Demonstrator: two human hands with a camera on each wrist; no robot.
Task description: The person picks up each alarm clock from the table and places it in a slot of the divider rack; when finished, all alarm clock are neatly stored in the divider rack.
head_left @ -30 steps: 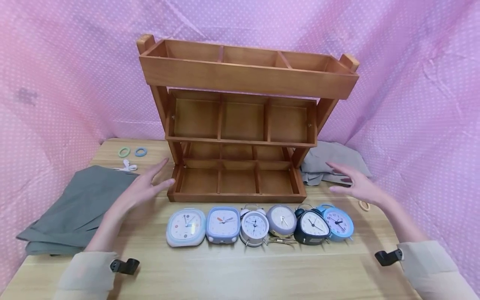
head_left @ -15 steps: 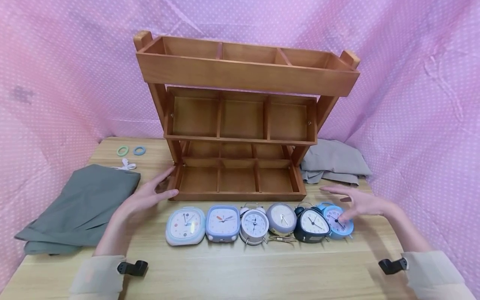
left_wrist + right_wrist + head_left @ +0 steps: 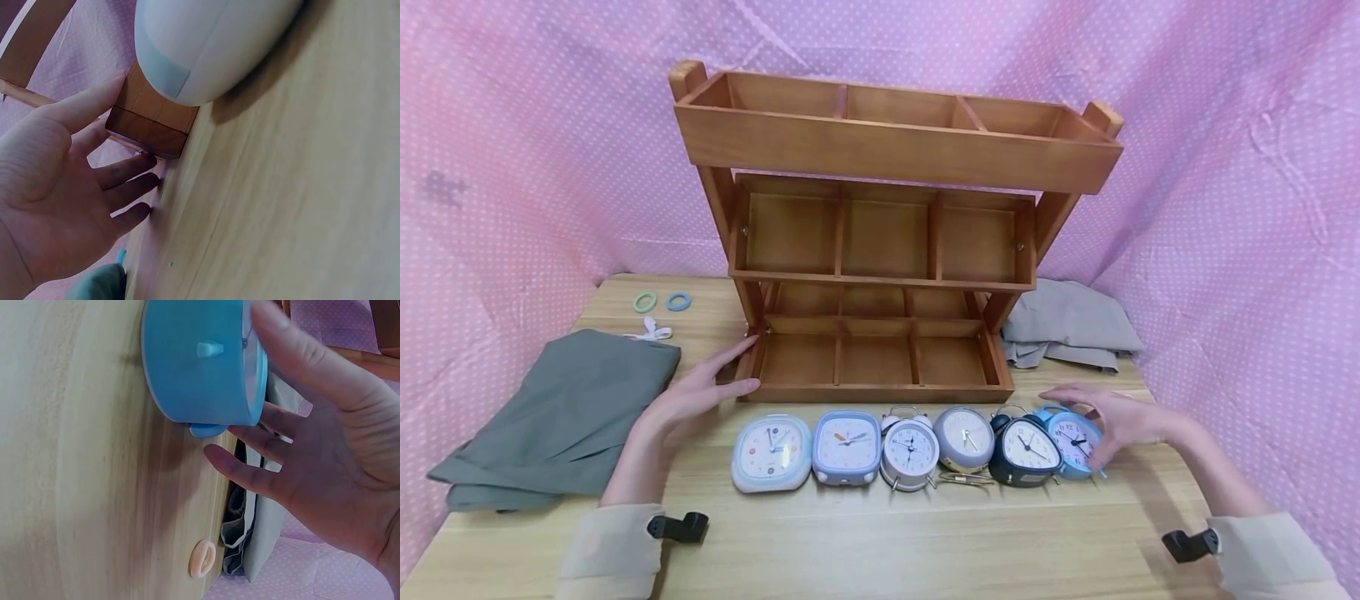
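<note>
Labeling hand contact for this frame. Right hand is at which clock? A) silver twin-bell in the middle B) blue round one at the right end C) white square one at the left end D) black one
B: the right hand reaches around the blue round clock at the row's right end, fingers open.

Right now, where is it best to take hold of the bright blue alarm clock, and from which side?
Probably around the round rim of the blue alarm clock, coming from its open right side, where the right hand is. The black clock crowds its left.

Folded grey cloth (image 3: 561,417), two hair rings (image 3: 661,302).
</note>
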